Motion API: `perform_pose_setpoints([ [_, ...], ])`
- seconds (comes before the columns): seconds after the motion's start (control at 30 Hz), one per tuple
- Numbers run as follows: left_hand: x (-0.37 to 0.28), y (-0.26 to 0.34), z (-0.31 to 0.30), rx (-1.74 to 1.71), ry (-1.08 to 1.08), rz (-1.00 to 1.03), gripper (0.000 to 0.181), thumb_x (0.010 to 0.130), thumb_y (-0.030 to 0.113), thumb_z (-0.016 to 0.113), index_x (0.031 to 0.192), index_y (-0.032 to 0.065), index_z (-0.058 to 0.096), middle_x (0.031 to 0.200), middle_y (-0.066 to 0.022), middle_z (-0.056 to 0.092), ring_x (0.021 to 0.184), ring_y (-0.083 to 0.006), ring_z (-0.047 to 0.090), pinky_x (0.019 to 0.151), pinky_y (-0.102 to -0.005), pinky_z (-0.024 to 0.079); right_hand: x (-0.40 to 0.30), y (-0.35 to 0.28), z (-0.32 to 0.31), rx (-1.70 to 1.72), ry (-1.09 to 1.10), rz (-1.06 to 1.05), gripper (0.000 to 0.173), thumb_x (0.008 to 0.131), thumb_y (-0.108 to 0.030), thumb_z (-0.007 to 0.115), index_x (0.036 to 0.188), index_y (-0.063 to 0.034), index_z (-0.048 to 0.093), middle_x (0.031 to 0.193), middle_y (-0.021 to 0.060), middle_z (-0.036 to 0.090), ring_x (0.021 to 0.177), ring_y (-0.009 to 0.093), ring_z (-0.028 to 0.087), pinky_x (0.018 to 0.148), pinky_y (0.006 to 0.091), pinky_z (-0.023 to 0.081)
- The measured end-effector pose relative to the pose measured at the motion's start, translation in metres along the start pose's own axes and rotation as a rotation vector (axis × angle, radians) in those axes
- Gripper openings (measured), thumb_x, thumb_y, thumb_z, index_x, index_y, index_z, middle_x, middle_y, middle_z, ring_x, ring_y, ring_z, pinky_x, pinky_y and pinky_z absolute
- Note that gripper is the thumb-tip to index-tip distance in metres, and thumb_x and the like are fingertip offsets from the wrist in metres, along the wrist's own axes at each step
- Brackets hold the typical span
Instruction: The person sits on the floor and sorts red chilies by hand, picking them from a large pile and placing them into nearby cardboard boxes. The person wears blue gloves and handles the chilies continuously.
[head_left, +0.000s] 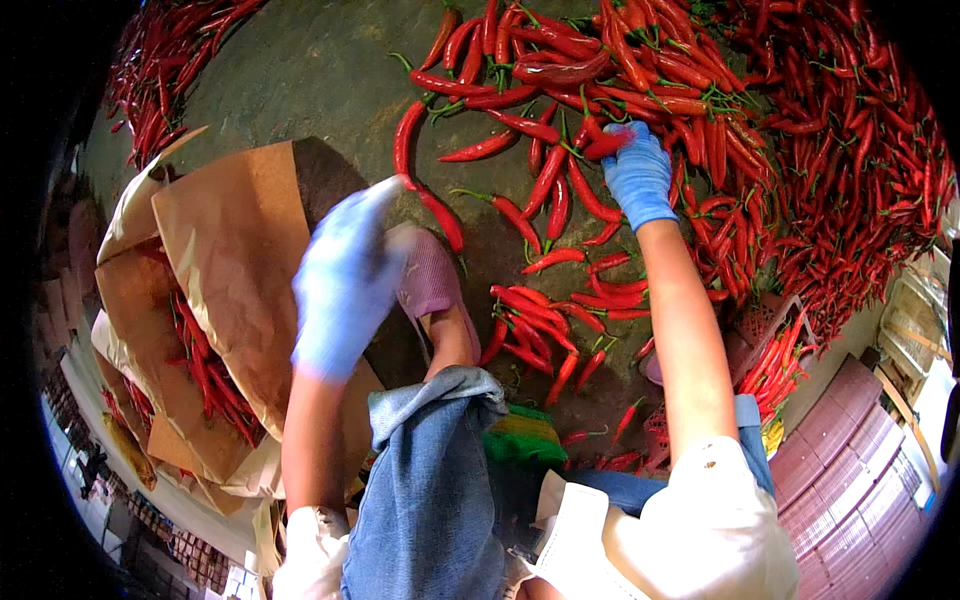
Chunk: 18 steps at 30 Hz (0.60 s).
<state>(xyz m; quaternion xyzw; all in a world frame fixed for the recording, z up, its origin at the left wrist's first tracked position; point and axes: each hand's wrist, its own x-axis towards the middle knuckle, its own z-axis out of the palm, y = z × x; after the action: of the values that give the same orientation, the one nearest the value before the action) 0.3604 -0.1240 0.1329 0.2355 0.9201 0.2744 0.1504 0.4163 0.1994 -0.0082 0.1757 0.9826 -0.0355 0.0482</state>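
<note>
My right hand (639, 176), in a blue knit glove, has its fingers closed around a red chili pepper (606, 142) that is blurred. It is at the near edge of a heap of large red chilies (645, 60) with green stems. My left hand (349, 274), also gloved, is smeared by motion above my shoe (429, 274). Its fingertips come close to a curved chili (409, 139) on the floor; whether it holds anything is unclear. Loose chilies (544, 180) lie on the floor between my hands.
An open brown paper bag (232, 247) with red chilies (206, 375) inside stands at left. Smaller chilies (847, 180) are piled at far right, beside a plastic basket (761, 330) with chilies. Another pile (169, 60) lies at upper left on the concrete floor (300, 75).
</note>
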Motion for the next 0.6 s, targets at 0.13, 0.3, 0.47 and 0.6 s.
perform_pose_setpoints([
  [0.13,0.092,-0.015,0.104,0.253,0.098,0.393,0.051,0.078,0.020,0.063,0.125,0.0134,0.045,0.118,-0.0133,0.050,0.102,-0.0337,0.051,0.085,-0.0426,0.044,-0.024,-0.010,-0.022,0.200,-0.093,0.005,0.035,0.085,-0.028,0.054,0.112,-0.0064,0.056,0.107,0.0155,0.058,0.102,0.033,0.055,0.086,0.0418,0.045],
  [0.3,0.129,-0.017,0.152,0.491,-0.200,0.297,0.042,0.079,0.036,0.058,0.113,0.0108,0.051,0.104,-0.0147,0.060,0.094,-0.0325,0.058,0.080,-0.0443,0.047,-0.136,0.015,-0.061,0.593,-0.248,0.391,0.040,0.085,-0.032,0.055,0.111,-0.0008,0.054,0.101,0.0219,0.060,0.095,0.038,0.058,0.083,0.0440,0.045],
  [0.47,0.120,-0.029,0.145,0.273,-0.267,0.190,0.040,0.081,0.036,0.059,0.110,0.0108,0.049,0.098,-0.0137,0.063,0.094,-0.0327,0.060,0.078,-0.0433,0.048,-0.322,0.019,-0.049,0.180,-0.844,0.447,0.044,0.082,-0.035,0.058,0.111,-0.0028,0.053,0.103,0.0211,0.060,0.094,0.035,0.059,0.080,0.0441,0.048],
  [0.6,0.061,0.010,0.152,-0.128,-0.171,0.523,0.041,0.080,0.035,0.065,0.106,0.0066,0.053,0.095,-0.0154,0.062,0.088,-0.0320,0.061,0.076,-0.0382,0.049,-0.368,-0.009,-0.036,0.348,-0.790,0.805,0.062,0.079,-0.050,0.059,0.119,-0.0036,0.049,0.116,0.0231,0.054,0.103,0.038,0.056,0.086,0.0449,0.045],
])
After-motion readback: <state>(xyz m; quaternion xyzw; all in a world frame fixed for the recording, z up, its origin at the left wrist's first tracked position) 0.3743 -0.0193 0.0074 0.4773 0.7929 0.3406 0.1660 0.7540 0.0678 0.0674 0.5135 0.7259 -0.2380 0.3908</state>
